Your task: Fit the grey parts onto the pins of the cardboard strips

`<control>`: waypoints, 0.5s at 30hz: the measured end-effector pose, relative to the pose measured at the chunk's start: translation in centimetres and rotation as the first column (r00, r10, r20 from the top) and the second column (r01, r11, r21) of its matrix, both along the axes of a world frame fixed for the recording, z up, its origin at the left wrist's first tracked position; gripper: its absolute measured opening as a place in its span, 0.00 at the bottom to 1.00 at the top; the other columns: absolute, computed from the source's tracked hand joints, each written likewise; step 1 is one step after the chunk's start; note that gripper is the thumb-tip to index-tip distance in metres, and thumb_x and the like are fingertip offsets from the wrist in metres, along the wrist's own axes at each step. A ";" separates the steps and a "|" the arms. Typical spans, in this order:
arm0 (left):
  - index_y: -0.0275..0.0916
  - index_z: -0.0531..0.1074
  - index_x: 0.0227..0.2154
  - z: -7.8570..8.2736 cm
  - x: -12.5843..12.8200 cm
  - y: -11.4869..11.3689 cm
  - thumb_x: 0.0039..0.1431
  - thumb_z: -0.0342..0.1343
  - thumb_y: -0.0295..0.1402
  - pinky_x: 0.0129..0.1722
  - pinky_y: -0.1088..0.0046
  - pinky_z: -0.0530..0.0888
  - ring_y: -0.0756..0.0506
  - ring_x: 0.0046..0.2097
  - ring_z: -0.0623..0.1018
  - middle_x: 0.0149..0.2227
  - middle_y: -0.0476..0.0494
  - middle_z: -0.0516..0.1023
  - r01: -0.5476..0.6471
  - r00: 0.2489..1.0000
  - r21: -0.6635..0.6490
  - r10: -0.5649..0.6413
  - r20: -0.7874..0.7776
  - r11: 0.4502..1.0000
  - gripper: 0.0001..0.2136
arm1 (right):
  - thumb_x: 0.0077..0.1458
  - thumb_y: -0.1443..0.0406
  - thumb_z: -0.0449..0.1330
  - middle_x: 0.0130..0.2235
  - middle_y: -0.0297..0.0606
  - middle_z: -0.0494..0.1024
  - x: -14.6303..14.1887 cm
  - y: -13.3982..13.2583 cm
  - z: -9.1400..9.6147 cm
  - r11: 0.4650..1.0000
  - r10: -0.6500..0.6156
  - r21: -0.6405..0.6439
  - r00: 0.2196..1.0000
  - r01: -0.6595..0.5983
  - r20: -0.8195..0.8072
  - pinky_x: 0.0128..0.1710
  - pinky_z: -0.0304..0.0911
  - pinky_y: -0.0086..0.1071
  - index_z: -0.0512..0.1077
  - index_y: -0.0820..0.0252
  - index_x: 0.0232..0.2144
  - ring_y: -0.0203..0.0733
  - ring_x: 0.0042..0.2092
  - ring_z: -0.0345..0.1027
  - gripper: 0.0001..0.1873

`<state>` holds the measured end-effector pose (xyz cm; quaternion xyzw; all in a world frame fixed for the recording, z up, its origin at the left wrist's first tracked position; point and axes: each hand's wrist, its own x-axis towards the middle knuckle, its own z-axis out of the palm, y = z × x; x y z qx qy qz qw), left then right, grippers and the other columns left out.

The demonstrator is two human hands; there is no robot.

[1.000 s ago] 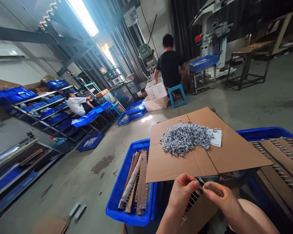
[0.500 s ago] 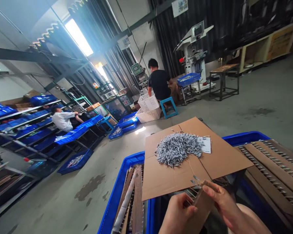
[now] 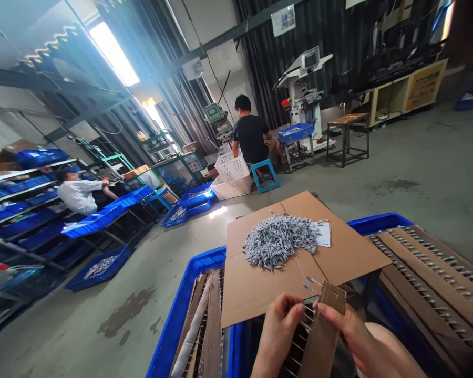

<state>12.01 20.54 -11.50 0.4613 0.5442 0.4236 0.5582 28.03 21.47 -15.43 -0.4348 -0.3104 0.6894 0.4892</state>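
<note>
My right hand (image 3: 350, 328) grips a brown cardboard strip (image 3: 319, 341) that stands tilted in front of me. Thin metal pins stick out of its left edge, and two grey-tipped pieces (image 3: 309, 283) show near its top. Beside that edge, my left hand (image 3: 276, 328) is closed in a pinch among the pins; what lies between its fingertips is hidden. Just beyond both hands, a heap of small grey pieces (image 3: 276, 244) rests on a flat cardboard sheet (image 3: 350, 257).
Blue crates flank the sheet: a left crate (image 3: 173, 320) and a right crate (image 3: 378, 220), both with pin-lined cardboard strips. A white paper (image 3: 324, 233) lies by the heap. Farther off, one person (image 3: 252, 134) sits on a blue stool, another (image 3: 81, 191) by shelves.
My left hand has moved up along the strip's pinned edge, and its thumb is now off the cardboard. The strip stands more upright. The view has shifted slightly to the right.
</note>
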 end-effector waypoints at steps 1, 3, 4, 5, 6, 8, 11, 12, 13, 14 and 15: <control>0.36 0.75 0.31 0.7 0.2 0.3 0.44 0.65 0.48 0.34 0.73 0.68 0.48 0.30 0.71 0.27 0.47 0.75 -0.029 0.999 0.002 0.029 0.015 1.000 0.20 | 0.42 0.51 0.66 0.28 0.39 0.83 -0.1 -0.1 0.3 1.000 0.000 0.003 1.000 0.000 0.006 0.36 0.68 0.40 0.79 0.58 0.27 0.52 0.33 0.76 0.17; 0.35 0.75 0.34 1.8 0.8 1.1 0.45 0.64 0.49 0.34 0.73 0.68 0.49 0.30 0.71 0.27 0.48 0.75 -0.056 0.997 0.000 0.056 0.058 0.998 0.21 | 0.45 0.48 0.64 0.29 0.42 0.84 -0.1 -0.1 1.0 1.000 0.000 0.027 0.999 -0.001 0.034 0.39 0.68 0.42 0.79 0.58 0.27 0.54 0.35 0.76 0.20; 0.35 0.75 0.33 2.1 1.2 1.4 0.45 0.64 0.49 0.35 0.73 0.68 0.49 0.30 0.71 0.27 0.48 0.74 -0.055 0.996 0.002 0.054 0.078 0.999 0.21 | 0.45 0.46 0.63 0.30 0.43 0.84 -0.2 -0.1 1.3 0.999 0.001 0.044 0.999 -0.003 0.044 0.40 0.68 0.42 0.80 0.58 0.27 0.55 0.37 0.77 0.21; 0.35 0.75 0.33 2.3 1.5 1.8 0.45 0.64 0.50 0.35 0.73 0.68 0.49 0.29 0.71 0.26 0.48 0.74 -0.047 0.995 0.004 0.046 0.093 0.999 0.21 | 0.46 0.46 0.62 0.32 0.44 0.85 -0.1 -0.1 1.5 0.998 0.005 0.060 0.999 -0.008 0.045 0.41 0.68 0.43 0.80 0.57 0.27 0.56 0.38 0.77 0.22; 0.34 0.74 0.32 2.2 1.8 2.1 0.46 0.64 0.50 0.35 0.74 0.68 0.50 0.29 0.71 0.26 0.48 0.74 -0.040 0.994 0.009 0.039 0.102 0.999 0.21 | 0.46 0.45 0.62 0.33 0.46 0.85 -0.1 -0.1 1.7 0.997 0.006 0.072 0.999 -0.008 0.038 0.43 0.68 0.43 0.80 0.57 0.27 0.57 0.40 0.77 0.22; 0.33 0.73 0.30 1.7 2.3 2.5 0.47 0.63 0.49 0.35 0.74 0.67 0.50 0.29 0.70 0.26 0.47 0.74 -0.037 0.994 0.024 0.034 0.102 0.999 0.20 | 0.46 0.45 0.62 0.35 0.46 0.85 0.2 0.0 1.7 0.996 -0.023 0.082 1.000 0.022 0.010 0.45 0.68 0.43 0.81 0.57 0.29 0.58 0.42 0.76 0.22; 0.34 0.72 0.27 0.8 3.0 2.9 0.47 0.63 0.48 0.34 0.74 0.65 0.50 0.29 0.70 0.24 0.48 0.73 -0.040 0.995 0.031 0.037 0.092 0.999 0.19 | 0.45 0.49 0.65 0.34 0.45 0.85 0.5 0.1 1.2 0.992 -0.116 0.052 0.993 0.117 -0.008 0.44 0.70 0.44 0.81 0.56 0.29 0.59 0.41 0.77 0.18; 0.34 0.71 0.26 0.6 3.2 3.0 0.47 0.64 0.48 0.33 0.74 0.65 0.50 0.28 0.69 0.24 0.48 0.73 -0.041 0.994 0.029 0.038 0.097 0.999 0.19 | 0.44 0.50 0.66 0.33 0.44 0.85 0.6 0.2 0.9 0.989 -0.140 0.041 0.990 0.140 -0.004 0.42 0.70 0.44 0.82 0.56 0.28 0.59 0.40 0.77 0.17; 0.34 0.70 0.25 0.5 3.4 3.0 0.46 0.64 0.48 0.33 0.74 0.65 0.51 0.28 0.69 0.23 0.48 0.72 -0.044 0.993 0.023 0.042 0.111 0.999 0.19 | 0.43 0.50 0.67 0.32 0.44 0.85 0.6 0.2 0.6 0.989 -0.148 0.031 0.989 0.148 0.004 0.42 0.71 0.44 0.82 0.56 0.28 0.59 0.39 0.78 0.17; 0.35 0.70 0.24 0.4 3.6 3.1 0.44 0.65 0.48 0.32 0.75 0.64 0.51 0.27 0.69 0.23 0.49 0.72 -0.052 0.990 0.014 0.050 0.130 0.999 0.20 | 0.42 0.50 0.67 0.32 0.44 0.85 0.6 0.3 0.4 0.988 -0.150 0.024 0.989 0.150 0.014 0.41 0.71 0.45 0.82 0.57 0.27 0.60 0.38 0.78 0.17; 0.35 0.69 0.24 0.4 3.8 3.1 0.42 0.66 0.49 0.32 0.75 0.64 0.51 0.27 0.69 0.23 0.49 0.72 -0.062 0.987 0.002 0.061 0.151 0.998 0.21 | 0.42 0.50 0.67 0.31 0.44 0.85 0.5 0.4 0.2 0.988 -0.151 0.017 0.988 0.150 0.019 0.42 0.71 0.45 0.82 0.57 0.27 0.60 0.39 0.78 0.18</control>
